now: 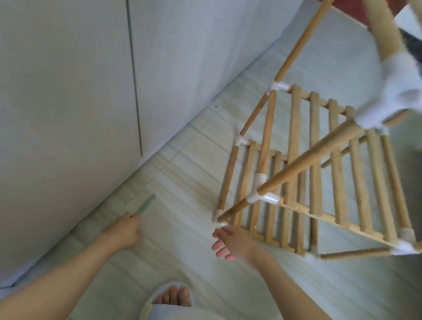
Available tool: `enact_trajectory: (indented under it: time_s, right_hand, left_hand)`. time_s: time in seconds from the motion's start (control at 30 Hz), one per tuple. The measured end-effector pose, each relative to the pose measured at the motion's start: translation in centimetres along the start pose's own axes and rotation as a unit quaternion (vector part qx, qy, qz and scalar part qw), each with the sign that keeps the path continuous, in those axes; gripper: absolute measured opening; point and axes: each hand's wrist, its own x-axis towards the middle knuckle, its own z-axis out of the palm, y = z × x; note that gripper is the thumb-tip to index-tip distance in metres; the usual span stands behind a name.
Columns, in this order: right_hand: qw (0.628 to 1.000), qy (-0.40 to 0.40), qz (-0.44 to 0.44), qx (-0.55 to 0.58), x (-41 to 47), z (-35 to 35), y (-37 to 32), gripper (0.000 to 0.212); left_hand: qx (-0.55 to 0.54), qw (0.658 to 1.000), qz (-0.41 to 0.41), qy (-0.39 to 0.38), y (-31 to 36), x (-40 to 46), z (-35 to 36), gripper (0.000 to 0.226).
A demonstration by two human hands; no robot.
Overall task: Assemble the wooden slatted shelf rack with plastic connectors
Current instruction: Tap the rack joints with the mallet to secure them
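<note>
Left hand grips green stick; right hand open, fingers relaxed, just below rack corner. No legible writing.

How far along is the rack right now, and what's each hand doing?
Done: two slatted shelves joined to poles by white connectors, rack standing on the floor. In hand: left hand grips a green stick-like tool; right hand is open, reaching toward the bottom corner connector. Left: the top tier, which is mostly out of view.
</note>
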Motion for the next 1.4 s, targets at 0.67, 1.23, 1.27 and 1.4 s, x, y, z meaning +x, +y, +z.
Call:
enact_trajectory:
  time_s: [0.67, 1.23, 1.27, 1.4]
  right_hand:
    - [0.865, 0.379, -0.330, 0.012, -34.2, -21.2, 0.6, 0.025]
    - [0.927, 0.341, -0.039, 0.150, -23.9, -40.4, -1.9, 0.041]
    - [0.929, 0.324, -0.029, 0.173, -24.3, -40.6, -2.1, 0.040]
    - [0.929, 0.219, 0.050, 0.293, -26.5, -42.4, -3.3, 0.039]
  left_hand:
    - [-0.491, 0.808, 0.276, 0.172, 28.8, -22.7, -23.8, 0.032]
    - [-0.493, 0.863, 0.086, 0.070, 38.0, -14.5, -31.9, 0.026]
    - [-0.502, 0.862, 0.053, 0.053, 38.1, -15.0, -32.4, 0.029]
    - [-0.534, 0.841, -0.057, -0.068, 38.7, -16.8, -35.0, 0.036]
